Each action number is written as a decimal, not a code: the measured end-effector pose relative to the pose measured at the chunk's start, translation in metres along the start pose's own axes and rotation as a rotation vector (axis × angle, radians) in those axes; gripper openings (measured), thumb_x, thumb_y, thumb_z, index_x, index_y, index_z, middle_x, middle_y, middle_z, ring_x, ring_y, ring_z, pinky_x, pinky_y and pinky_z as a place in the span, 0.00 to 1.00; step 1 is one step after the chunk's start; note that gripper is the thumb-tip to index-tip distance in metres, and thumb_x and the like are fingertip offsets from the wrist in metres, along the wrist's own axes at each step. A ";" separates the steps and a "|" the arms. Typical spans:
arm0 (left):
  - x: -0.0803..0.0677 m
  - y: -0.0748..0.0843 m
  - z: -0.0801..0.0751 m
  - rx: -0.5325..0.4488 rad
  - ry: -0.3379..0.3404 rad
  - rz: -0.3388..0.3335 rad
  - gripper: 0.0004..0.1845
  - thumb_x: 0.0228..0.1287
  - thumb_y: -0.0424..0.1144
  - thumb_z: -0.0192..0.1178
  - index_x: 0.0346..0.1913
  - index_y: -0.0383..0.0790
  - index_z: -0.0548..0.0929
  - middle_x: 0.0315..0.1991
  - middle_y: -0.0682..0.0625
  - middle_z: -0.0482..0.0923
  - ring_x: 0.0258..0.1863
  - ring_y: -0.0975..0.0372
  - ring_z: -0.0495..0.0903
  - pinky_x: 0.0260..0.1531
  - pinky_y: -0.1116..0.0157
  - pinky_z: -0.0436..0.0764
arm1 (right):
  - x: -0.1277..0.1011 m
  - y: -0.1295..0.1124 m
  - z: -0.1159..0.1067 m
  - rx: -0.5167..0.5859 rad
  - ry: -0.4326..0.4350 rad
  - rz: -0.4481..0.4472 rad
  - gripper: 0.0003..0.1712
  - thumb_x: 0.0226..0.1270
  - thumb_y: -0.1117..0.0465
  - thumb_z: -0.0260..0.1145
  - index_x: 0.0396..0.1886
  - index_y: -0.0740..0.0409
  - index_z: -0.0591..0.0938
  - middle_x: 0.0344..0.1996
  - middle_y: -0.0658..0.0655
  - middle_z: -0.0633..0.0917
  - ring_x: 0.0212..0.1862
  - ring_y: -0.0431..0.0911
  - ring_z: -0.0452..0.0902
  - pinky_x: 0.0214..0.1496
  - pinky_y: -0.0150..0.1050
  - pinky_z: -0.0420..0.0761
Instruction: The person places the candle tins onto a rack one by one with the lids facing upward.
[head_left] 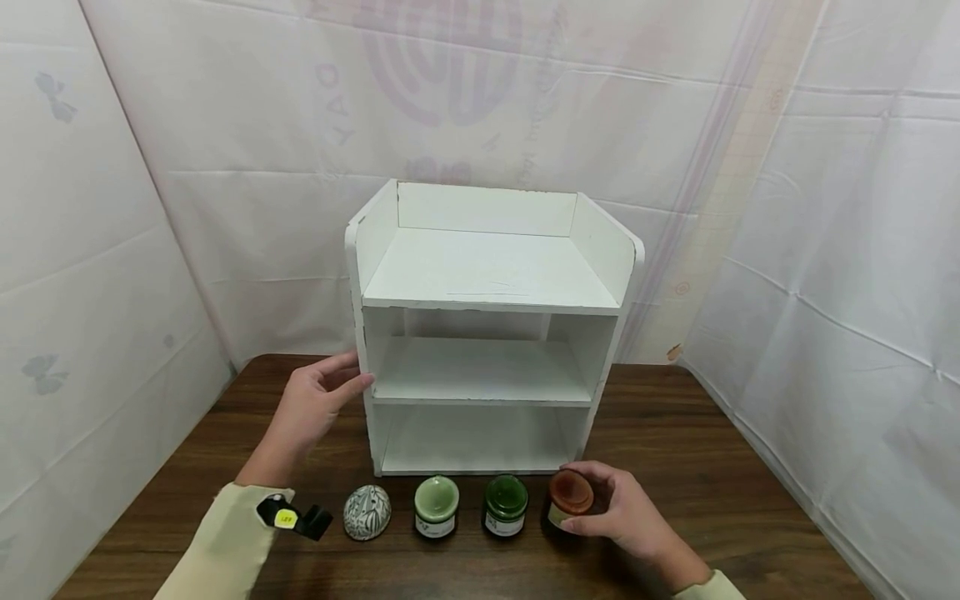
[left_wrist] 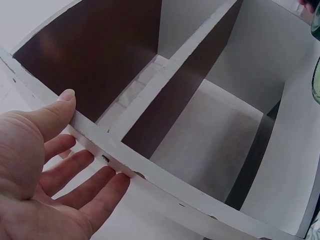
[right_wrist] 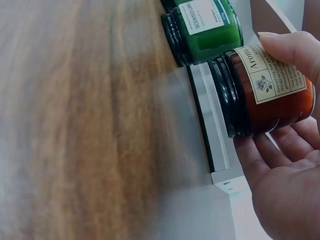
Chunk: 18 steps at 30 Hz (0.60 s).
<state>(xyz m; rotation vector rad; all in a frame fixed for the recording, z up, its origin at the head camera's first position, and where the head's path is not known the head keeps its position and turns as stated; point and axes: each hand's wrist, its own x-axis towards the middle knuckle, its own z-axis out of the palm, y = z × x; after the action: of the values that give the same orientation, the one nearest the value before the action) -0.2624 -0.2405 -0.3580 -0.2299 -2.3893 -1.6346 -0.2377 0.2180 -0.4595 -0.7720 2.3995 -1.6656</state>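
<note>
A white shelf unit stands on the dark wooden table. At its left side panel my left hand holds the front edge, the thumb over the edge and fingertips against the outer face. My right hand grips a reddish-brown glass candle jar between thumb and fingers. Its black lid faces down, seemingly raised a little off the table. To its left are a dark green candle jar and a light green candle jar, both standing lid down.
A patterned black-and-white domed object sits on the table left of the jars, near the left sleeve. White sheeting hangs behind and at both sides. The brown tabletop extends right of the shelf.
</note>
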 end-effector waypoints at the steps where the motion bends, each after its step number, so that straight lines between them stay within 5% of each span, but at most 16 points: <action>1: 0.000 0.000 0.000 0.004 0.002 -0.001 0.34 0.68 0.52 0.68 0.72 0.41 0.75 0.65 0.40 0.79 0.51 0.76 0.79 0.48 0.77 0.79 | 0.000 -0.001 0.000 0.004 0.003 -0.006 0.36 0.55 0.64 0.81 0.63 0.64 0.78 0.54 0.66 0.85 0.50 0.39 0.84 0.53 0.31 0.82; 18: 0.000 0.001 0.001 0.028 0.006 -0.016 0.35 0.68 0.55 0.67 0.72 0.42 0.75 0.65 0.41 0.79 0.56 0.68 0.79 0.48 0.77 0.79 | 0.004 -0.013 0.002 -0.008 0.059 -0.055 0.34 0.54 0.65 0.81 0.62 0.63 0.79 0.51 0.62 0.87 0.47 0.39 0.85 0.50 0.33 0.83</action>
<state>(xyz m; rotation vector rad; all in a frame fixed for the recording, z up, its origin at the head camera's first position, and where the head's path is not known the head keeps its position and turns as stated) -0.2621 -0.2392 -0.3576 -0.2010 -2.4146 -1.6051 -0.2362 0.2114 -0.4480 -0.8078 2.4468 -1.7239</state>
